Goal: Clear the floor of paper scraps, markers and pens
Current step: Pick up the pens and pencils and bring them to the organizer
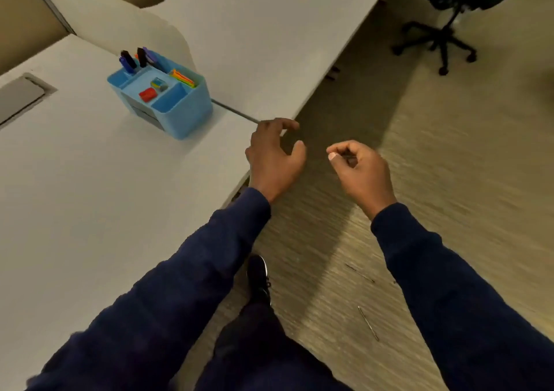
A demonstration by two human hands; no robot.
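Observation:
A blue desk organiser [186, 111] stands on the white desk [90, 180], with several markers [135, 59] upright in its back slots and small coloured items in its tray. My left hand [274, 156] hovers at the desk's corner, fingers spread and holding nothing. My right hand [359, 171] is over the carpet to its right, fingers curled with thumb against forefinger; nothing shows in it. Two thin pens lie on the carpet: one [368, 323] near my right sleeve, another [359, 273] a little farther away.
A second white desk [269, 30] runs along the back and meets the first at a seam. A black office chair [443, 33] stands at the far right on the carpet. My dark shoe [257, 279] is by the desk edge.

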